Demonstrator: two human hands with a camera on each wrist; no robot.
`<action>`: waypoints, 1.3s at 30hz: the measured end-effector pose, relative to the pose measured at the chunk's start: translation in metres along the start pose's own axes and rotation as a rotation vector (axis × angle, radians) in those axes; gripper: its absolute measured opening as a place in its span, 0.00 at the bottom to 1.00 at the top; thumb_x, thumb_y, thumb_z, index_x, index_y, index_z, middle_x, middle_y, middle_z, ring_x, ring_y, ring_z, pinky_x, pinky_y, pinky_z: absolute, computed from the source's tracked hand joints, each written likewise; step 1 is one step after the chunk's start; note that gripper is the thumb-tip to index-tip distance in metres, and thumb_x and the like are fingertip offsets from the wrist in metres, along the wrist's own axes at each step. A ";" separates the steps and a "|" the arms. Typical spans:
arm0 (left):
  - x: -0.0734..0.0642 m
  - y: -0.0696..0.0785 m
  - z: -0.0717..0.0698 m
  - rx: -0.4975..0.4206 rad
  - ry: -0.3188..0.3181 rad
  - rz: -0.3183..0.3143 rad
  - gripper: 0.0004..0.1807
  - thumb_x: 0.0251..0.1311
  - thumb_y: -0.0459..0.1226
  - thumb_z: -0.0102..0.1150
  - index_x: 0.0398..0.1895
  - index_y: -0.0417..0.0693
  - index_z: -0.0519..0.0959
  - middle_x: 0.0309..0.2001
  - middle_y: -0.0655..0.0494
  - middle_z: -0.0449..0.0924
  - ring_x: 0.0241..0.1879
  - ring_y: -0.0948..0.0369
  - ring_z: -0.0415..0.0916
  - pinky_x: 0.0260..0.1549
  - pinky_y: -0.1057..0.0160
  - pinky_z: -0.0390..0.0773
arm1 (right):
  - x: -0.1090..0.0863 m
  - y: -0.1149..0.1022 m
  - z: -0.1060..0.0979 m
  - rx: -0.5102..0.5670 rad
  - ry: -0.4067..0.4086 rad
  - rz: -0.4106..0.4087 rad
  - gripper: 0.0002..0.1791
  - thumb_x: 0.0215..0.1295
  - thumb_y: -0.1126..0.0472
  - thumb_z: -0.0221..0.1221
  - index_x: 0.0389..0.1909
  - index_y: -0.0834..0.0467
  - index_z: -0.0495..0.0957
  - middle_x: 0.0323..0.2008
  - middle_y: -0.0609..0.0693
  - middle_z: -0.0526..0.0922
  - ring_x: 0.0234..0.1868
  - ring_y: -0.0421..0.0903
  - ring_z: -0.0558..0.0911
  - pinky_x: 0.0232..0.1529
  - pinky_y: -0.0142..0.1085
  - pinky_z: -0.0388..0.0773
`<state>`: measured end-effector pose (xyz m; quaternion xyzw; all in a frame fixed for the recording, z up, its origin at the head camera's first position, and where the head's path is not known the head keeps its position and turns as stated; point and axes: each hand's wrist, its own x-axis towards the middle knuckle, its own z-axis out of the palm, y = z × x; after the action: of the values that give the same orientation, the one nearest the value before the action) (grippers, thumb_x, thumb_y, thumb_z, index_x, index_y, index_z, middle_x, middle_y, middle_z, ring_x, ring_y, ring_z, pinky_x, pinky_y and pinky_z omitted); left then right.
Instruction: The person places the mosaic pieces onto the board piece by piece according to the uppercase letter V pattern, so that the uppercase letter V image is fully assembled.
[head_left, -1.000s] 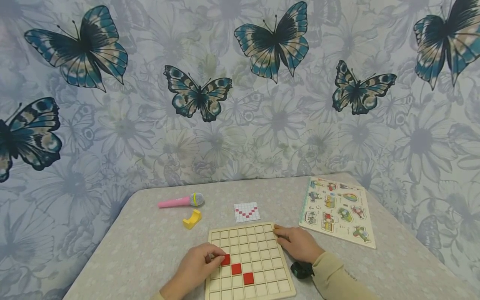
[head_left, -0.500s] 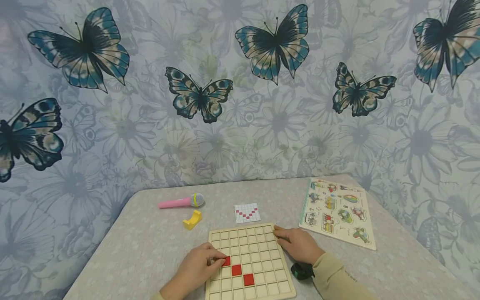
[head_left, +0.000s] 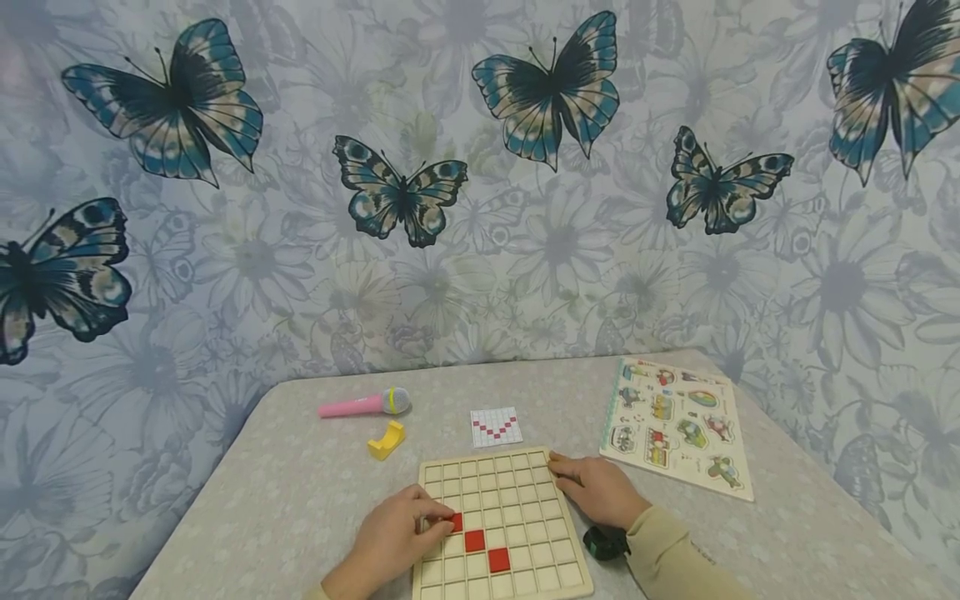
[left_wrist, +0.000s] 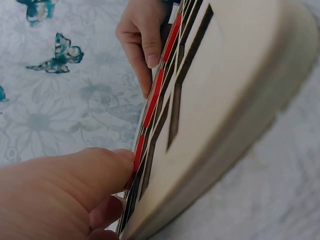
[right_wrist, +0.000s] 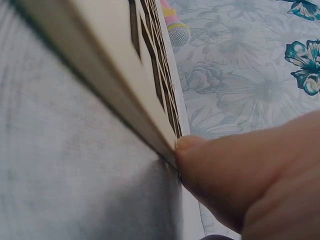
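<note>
A wooden grid board (head_left: pixel 517 504) lies on the table with two red square tiles, a nearer tile (head_left: pixel 498 560) and a middle tile (head_left: pixel 474 541), set diagonally in its cells. My left hand (head_left: pixel 393 533) reaches over the board's left side and pinches a third red tile (head_left: pixel 457 522) between thumb and forefinger, low at its cell. In the left wrist view the thumb (left_wrist: pixel 107 172) covers part of this tile. My right hand (head_left: pixel 596 487) rests against the board's far right corner, fingertips and thumb on its edge. The right thumb (right_wrist: pixel 200 155) touches that edge in the right wrist view.
Behind the board lies a pattern card (head_left: pixel 496 427) with a red V of squares. A pink toy microphone (head_left: pixel 363 404) and a yellow curved stand (head_left: pixel 386 441) are at the back left. A picture puzzle board (head_left: pixel 675 425) lies at the right, near the wall.
The left fingers have shifted slightly over the third red tile and cover more of it. The right hand stays at the board's corner. The head view has tilted a little.
</note>
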<state>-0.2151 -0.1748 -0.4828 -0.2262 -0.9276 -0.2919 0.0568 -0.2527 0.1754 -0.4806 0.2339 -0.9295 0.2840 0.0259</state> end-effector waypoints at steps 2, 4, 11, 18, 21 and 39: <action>0.000 0.000 0.001 -0.003 0.005 -0.004 0.09 0.63 0.51 0.70 0.43 0.64 0.90 0.33 0.74 0.74 0.22 0.76 0.66 0.19 0.70 0.68 | 0.000 0.001 0.000 0.000 -0.001 0.001 0.21 0.75 0.56 0.59 0.66 0.56 0.79 0.69 0.52 0.76 0.65 0.59 0.80 0.62 0.54 0.76; 0.000 0.001 0.001 -0.007 0.027 -0.001 0.10 0.64 0.50 0.69 0.45 0.62 0.90 0.33 0.74 0.75 0.23 0.76 0.66 0.20 0.70 0.68 | -0.001 0.001 0.000 0.000 -0.001 0.002 0.21 0.75 0.56 0.59 0.66 0.56 0.79 0.69 0.52 0.76 0.65 0.59 0.80 0.62 0.55 0.76; 0.002 -0.005 -0.019 -0.022 0.140 -0.192 0.04 0.69 0.44 0.65 0.38 0.60 0.88 0.28 0.72 0.78 0.22 0.71 0.70 0.22 0.69 0.72 | -0.001 0.001 0.000 0.004 0.000 0.013 0.21 0.75 0.57 0.59 0.66 0.55 0.79 0.69 0.51 0.76 0.65 0.59 0.80 0.62 0.55 0.76; 0.001 -0.032 -0.047 -0.037 0.066 -0.438 0.08 0.69 0.42 0.62 0.31 0.54 0.84 0.19 0.59 0.76 0.19 0.61 0.71 0.20 0.63 0.69 | 0.000 -0.001 0.000 -0.004 0.001 -0.001 0.21 0.75 0.58 0.59 0.66 0.55 0.79 0.69 0.52 0.76 0.64 0.59 0.80 0.61 0.55 0.77; 0.001 -0.042 -0.047 -0.062 0.032 -0.460 0.07 0.67 0.43 0.64 0.31 0.54 0.83 0.22 0.59 0.76 0.19 0.60 0.71 0.20 0.63 0.70 | 0.001 -0.003 -0.002 -0.008 0.003 -0.003 0.21 0.75 0.58 0.59 0.66 0.56 0.79 0.69 0.52 0.76 0.63 0.60 0.81 0.60 0.56 0.77; -0.001 -0.054 -0.049 -0.071 -0.044 -0.446 0.16 0.49 0.43 0.81 0.35 0.52 0.81 0.31 0.59 0.78 0.33 0.61 0.73 0.33 0.60 0.74 | -0.002 -0.004 -0.003 0.015 -0.006 0.011 0.20 0.75 0.60 0.59 0.65 0.57 0.80 0.69 0.54 0.77 0.64 0.60 0.80 0.62 0.56 0.76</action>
<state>-0.2401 -0.2416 -0.4708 -0.0236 -0.9447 -0.3248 -0.0375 -0.2497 0.1750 -0.4759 0.2300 -0.9286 0.2906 0.0199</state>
